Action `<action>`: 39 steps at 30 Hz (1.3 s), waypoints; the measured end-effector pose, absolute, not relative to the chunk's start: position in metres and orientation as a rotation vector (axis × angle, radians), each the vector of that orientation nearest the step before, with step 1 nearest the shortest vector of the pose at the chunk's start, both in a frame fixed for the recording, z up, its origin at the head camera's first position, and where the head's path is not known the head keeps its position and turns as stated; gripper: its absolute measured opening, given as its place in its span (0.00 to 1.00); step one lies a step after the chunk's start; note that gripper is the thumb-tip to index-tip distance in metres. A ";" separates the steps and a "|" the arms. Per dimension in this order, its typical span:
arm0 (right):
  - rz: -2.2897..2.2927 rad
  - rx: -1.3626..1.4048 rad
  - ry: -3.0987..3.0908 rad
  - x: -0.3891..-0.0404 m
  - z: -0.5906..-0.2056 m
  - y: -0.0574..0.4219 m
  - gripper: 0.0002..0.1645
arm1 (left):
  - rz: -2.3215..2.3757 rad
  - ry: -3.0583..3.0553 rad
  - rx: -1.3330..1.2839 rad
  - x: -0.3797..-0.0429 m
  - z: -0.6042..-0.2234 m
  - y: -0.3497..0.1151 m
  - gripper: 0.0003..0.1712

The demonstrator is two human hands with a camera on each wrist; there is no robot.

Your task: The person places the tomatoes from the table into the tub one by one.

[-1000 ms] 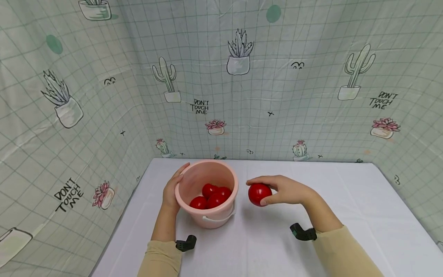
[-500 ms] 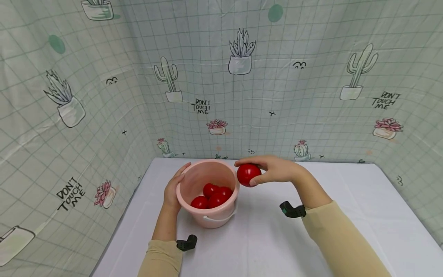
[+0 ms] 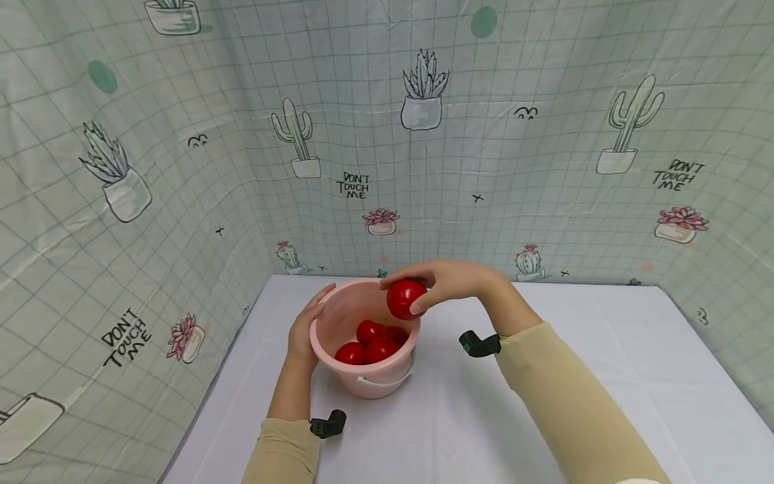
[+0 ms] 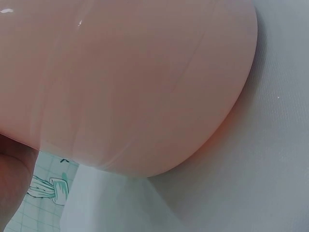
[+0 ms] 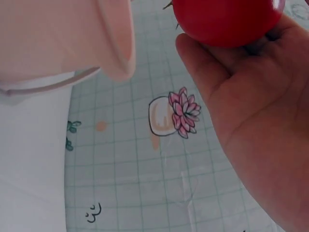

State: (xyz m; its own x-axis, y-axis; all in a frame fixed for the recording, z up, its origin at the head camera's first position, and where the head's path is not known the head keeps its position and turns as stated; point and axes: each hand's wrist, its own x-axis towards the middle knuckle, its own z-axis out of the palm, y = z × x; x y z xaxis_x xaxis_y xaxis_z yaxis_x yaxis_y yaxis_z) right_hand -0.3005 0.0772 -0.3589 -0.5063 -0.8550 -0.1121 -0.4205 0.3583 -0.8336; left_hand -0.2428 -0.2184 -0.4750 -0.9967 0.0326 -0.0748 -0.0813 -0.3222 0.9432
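A pink bucket [image 3: 363, 386] stands on the table, tipped slightly in view, with several red tomatoes [image 3: 365, 343] inside. My left hand [image 3: 302, 329] holds its left side near the rim. In the left wrist view the bucket's wall [image 4: 130, 87] fills most of the picture, and only part of the hand [image 4: 14, 179] shows. Above the bucket's right rim, my right hand [image 3: 456, 279] grips another tomato [image 3: 404, 299] between thumb and fingers. The right wrist view shows this tomato [image 5: 227, 19], with green stem tips at its left, apart from the bucket's rim [image 5: 123, 63].
The white table [image 3: 459, 430] carries the bucket, whose white handle [image 3: 381, 383] hangs down at the front. Behind and at the sides hangs a checked cloth [image 3: 478, 154] printed with potted plants. A black wrist device [image 3: 480, 344] sits on each forearm.
My right hand has lifted the tomato and carried it left, from beside the bucket to above its right rim. The left hand and the bucket have stayed in place.
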 end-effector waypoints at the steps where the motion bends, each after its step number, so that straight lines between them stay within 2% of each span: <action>1: -1.022 -1.103 2.080 -0.302 -0.358 0.074 0.37 | 2.499 1.791 -0.053 -0.243 -0.475 -0.219 0.26; 22: -0.573 -1.023 2.112 -0.315 -0.353 -0.003 0.33 | 2.523 1.721 0.062 -0.243 -0.475 -0.221 0.29; 32: -0.489 -0.981 2.076 -0.321 -0.368 -0.025 0.39 | 2.506 1.746 0.063 -0.244 -0.474 -0.221 0.29; 39: -0.501 -0.947 2.051 -0.318 -0.370 -0.029 0.39 | 2.505 1.768 0.065 -0.244 -0.475 -0.221 0.29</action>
